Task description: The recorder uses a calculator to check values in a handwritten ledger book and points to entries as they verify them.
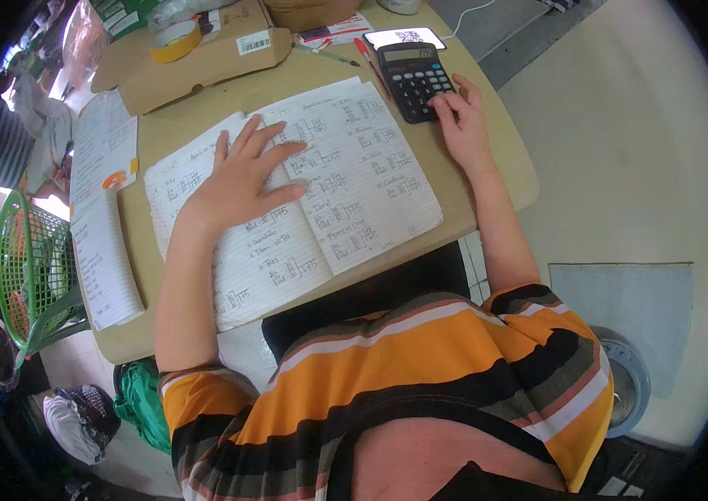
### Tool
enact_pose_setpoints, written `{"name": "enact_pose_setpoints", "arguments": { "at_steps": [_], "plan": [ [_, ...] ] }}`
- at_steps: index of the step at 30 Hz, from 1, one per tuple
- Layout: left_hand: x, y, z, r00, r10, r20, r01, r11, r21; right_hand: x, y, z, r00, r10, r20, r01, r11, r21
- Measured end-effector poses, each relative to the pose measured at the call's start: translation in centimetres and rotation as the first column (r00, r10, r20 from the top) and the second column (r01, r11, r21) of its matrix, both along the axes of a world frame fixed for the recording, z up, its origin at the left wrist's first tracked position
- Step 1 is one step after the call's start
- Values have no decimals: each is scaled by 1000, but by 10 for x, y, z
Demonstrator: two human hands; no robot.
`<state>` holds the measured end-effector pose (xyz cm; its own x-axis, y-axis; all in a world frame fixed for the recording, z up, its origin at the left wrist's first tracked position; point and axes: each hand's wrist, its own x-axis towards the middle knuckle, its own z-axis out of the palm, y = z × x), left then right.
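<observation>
An open lined notebook (385,213) with handwritten entries lies on the table (504,156). My left hand (241,172) rests across its middle fold, fingers spread, holding nothing. To the right, my right hand (461,119) is at the lower right corner of a black desktop calculator (415,87), a bent finger touching it near the bottom keys; nothing is gripped. A red pen (371,64) lies along the calculator's left side. Just behind the calculator is a phone (405,37) with a lit screen and a white cable. Another pen (327,54) lies farther left.
An opened cardboard box (216,66) with a yellow tape roll (175,42) on it covers the back left. Handwritten sheets (103,250) lie along the left edge. A green plastic basket (47,263) stands beyond that edge. Green fabric (143,401) is below the table.
</observation>
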<state>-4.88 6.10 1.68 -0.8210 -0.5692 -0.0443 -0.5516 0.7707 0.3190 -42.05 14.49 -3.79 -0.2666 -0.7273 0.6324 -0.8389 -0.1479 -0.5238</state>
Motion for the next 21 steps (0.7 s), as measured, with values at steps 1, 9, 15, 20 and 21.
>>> {"name": "enact_pose_setpoints", "arguments": {
  "at_steps": [1, 9, 15, 20, 21],
  "plan": [
    [0, 0, -1, 1000, -2, -1, 2, 1000, -3, 4, 0, 2, 1000, -1, -2, 1, 1000, -2],
    [0, 0, -1, 1000, -1, -2, 1, 1000, 3, 14, -12, 12, 959, 34, -280, 1, 992, 125],
    [0, 0, 2, 1000, -4, -6, 4, 1000, 7, 5, -19, 4, 959, -27, -282, 55, 995, 89],
    [0, -1, 1, 1000, -10, -17, 11, 1000, 1, -8, -12, 3, 977, -47, -206, 70, 992, 105],
    [1, -1, 0, 1000, -9, -15, 9, 1000, 4, -10, -13, 4, 987, -25, -161, 37, 997, 73]
  ]
}}
